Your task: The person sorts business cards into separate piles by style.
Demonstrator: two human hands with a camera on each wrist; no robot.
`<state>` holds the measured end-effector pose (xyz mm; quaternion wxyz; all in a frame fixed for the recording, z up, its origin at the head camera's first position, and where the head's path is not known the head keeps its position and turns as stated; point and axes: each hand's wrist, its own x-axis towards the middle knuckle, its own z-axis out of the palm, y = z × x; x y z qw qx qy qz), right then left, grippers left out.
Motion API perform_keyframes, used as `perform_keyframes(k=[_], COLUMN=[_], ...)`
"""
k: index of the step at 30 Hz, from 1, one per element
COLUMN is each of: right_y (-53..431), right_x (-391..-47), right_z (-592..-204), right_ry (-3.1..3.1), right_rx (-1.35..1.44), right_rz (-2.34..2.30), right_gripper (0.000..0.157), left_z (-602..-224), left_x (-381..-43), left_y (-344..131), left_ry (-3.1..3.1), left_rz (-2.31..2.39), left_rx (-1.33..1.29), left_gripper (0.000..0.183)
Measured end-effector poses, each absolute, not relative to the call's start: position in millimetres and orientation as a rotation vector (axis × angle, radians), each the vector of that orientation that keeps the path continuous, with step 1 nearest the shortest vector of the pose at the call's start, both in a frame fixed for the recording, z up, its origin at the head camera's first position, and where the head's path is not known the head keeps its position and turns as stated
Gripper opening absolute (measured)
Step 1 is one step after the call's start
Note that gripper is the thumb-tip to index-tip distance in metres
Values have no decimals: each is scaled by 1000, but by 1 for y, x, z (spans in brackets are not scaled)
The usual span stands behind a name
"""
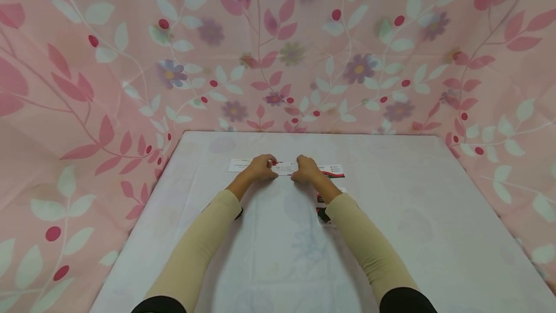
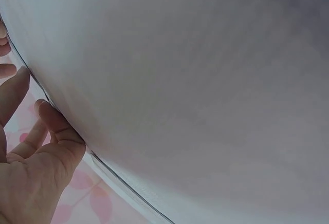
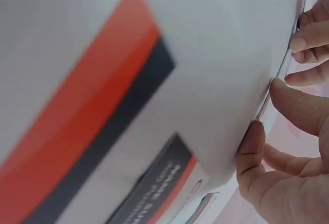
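Note:
Several business cards lie end to end in a row across the far part of the table. Both hands are at the middle card, which is white with red and dark print. My left hand holds its left end, thumb at the near edge and curled fingers at the far edge. On its right end my right hand grips in the same way, facing the left. A mostly white card extends out past the left hand. Beyond the right hand shows a card with a red and black band.
More business cards with dark and red bands and printed lettering lie under the right forearm, partly hidden by it. A white cloth covers the table. Pink floral fabric hangs behind it and on both sides.

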<state>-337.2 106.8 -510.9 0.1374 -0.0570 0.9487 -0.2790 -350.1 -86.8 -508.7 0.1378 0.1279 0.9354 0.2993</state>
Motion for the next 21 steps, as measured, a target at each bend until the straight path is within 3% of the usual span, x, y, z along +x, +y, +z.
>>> perform_keyframes(k=[8, 16, 21], right_y=[121, 157, 193], right_x=[-334, -324, -316], right_z=[-504, -498, -493], right_ry=[2654, 2707, 2748], right_rx=[-152, -354, -458], right_rz=[-938, -1029, -1047], right_gripper=[76, 59, 59], left_z=[-511, -509, -499], left_x=[-355, -344, -329], left_y=[-88, -76, -55], left_ry=[2672, 2768, 2824], left_rz=[912, 836, 910], left_rx=[359, 551, 685], left_gripper=[59, 58, 64])
